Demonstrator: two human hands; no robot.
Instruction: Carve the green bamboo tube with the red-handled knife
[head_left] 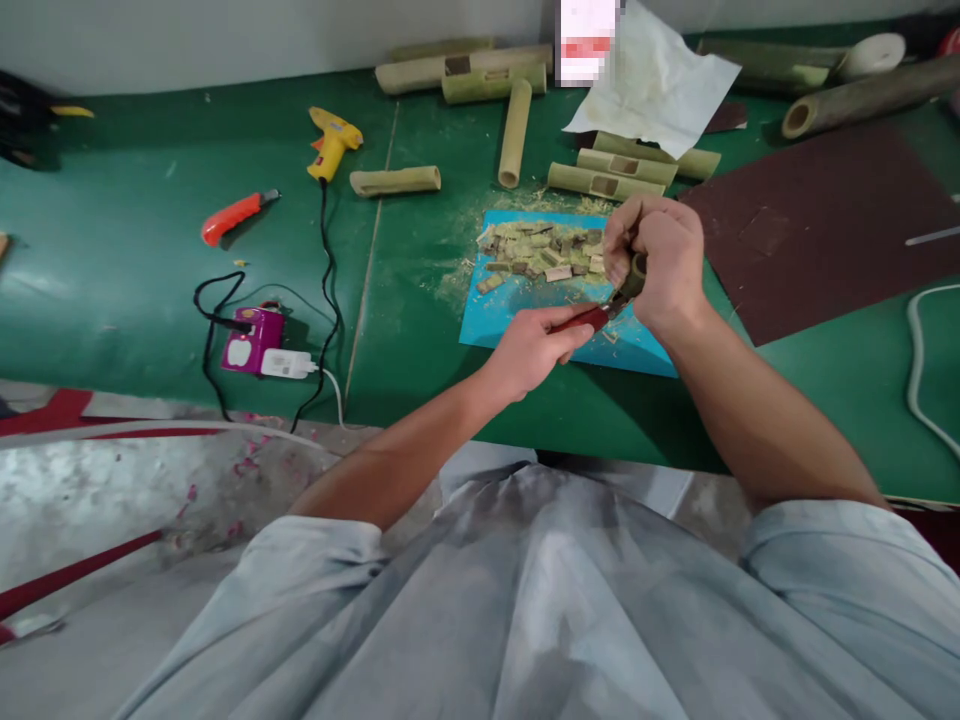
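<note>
One glue gun (330, 140), one orange-red knife (229, 218), one red-handled tool (583, 320), one blue sheet (484, 320), one large brown sheet (832, 245), one purple adapter (271, 328).

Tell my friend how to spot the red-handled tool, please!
On the green table, find the blue sheet with bamboo chips. There, the left hand grips the red-handled tool. Unlike the orange-red cutter lying to the left, this one is held.

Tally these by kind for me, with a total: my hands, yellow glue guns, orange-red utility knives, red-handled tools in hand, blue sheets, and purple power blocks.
Left hand and right hand: 2
Yellow glue gun: 1
Orange-red utility knife: 1
Red-handled tool: 1
Blue sheet: 1
Purple power block: 1
Total: 7
</note>
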